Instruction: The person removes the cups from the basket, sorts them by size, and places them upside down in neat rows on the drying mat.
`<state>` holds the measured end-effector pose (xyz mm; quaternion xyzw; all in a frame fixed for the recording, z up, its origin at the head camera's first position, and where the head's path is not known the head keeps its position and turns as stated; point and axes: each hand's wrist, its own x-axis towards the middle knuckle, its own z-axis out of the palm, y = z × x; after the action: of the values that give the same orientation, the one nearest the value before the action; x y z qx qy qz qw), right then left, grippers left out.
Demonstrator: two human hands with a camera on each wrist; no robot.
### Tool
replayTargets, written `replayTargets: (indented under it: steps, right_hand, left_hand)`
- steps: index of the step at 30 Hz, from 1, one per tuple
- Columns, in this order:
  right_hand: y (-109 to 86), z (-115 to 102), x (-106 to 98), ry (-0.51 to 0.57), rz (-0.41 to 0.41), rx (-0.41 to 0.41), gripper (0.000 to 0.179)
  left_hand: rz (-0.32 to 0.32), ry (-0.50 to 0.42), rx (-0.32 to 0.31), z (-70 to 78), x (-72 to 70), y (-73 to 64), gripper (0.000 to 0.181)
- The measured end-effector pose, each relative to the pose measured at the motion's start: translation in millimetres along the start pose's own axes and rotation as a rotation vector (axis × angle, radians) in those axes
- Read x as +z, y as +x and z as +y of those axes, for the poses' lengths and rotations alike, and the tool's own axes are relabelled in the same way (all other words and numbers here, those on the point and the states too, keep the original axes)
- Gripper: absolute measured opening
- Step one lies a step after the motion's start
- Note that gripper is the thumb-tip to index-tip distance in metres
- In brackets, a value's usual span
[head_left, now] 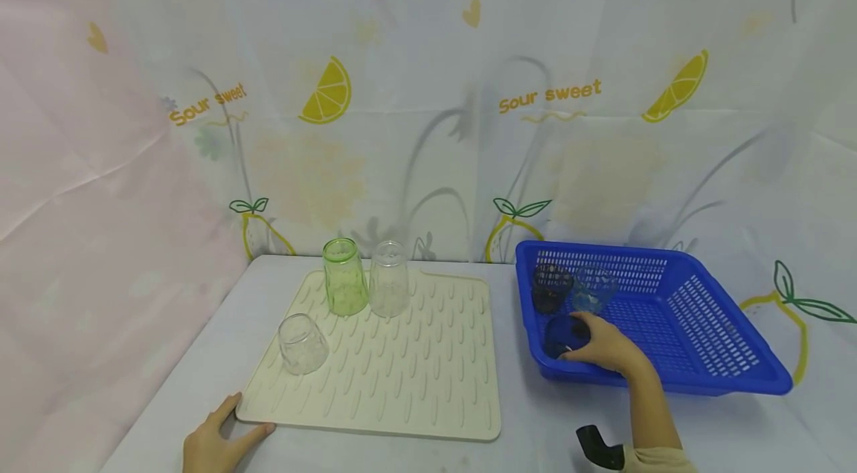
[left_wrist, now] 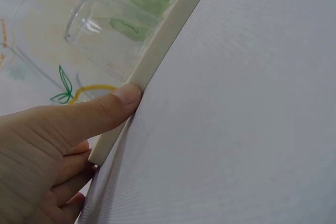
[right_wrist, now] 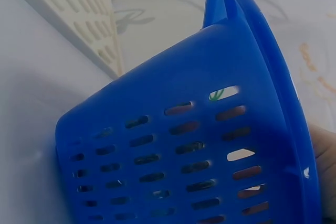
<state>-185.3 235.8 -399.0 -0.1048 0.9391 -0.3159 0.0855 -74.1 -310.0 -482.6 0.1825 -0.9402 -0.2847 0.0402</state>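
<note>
My left hand (head_left: 217, 443) holds the front left corner of a cream draining mat (head_left: 402, 391). In the left wrist view the thumb presses along the mat's edge, with the other fingers around the corner. Reaching over the near side of a blue plastic basket (head_left: 730, 384), my right hand (head_left: 605, 345) grips a dark glass (head_left: 559, 339) inside it. Behind that glass, a second dark glass (head_left: 549, 294) and a clear one (head_left: 594, 288) are in the basket. The right wrist view shows mainly the basket's slotted wall (right_wrist: 163, 93), which hides most of the hand and glass.
On the mat stand a green glass (head_left: 346, 283), a tall clear glass (head_left: 389, 287) beside it, and a shorter clear glass (head_left: 303, 345) nearer the left edge. White cloth covers the table (head_left: 509, 413). A lemon-printed curtain (head_left: 428, 161) hangs behind.
</note>
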Motion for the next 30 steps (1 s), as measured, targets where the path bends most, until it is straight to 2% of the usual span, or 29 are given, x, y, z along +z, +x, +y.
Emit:
replayTargets:
  steps: [5,12,17,22,27,30]
  right_hand:
    - [-2.9,2,3,0.036,0.084,0.004,0.087]
    - [-8.6,0,1,0.14,0.228,-0.041,0.087]
    - [-13.6,0,-2,0.25,0.302,-0.083,0.083]
    - [-17.3,-1,-2,0.288,0.385,-0.088,0.081]
    - [-22.3,-5,-3,0.381,0.44,-0.097,0.078]
    - [-25.1,-9,-4,0.448,0.444,-0.104,0.076]
  left_hand:
    - [0.005,0.002,-0.002,0.3,0.7,-0.1,0.095]
    - [0.017,-0.001,-0.002,0.1,1.2,-0.3,0.094]
    - [-0.006,-0.012,-0.012,1.1,0.0,-0.2,0.095]
    - [-0.021,-0.026,-0.026,3.9,-1.4,-1.3,0.098]
    - [0.007,-0.05,-0.007,6.5,-1.9,-2.5,0.098]
    - [0.053,-0.056,0.03,7.0,-1.7,-3.1,0.096]
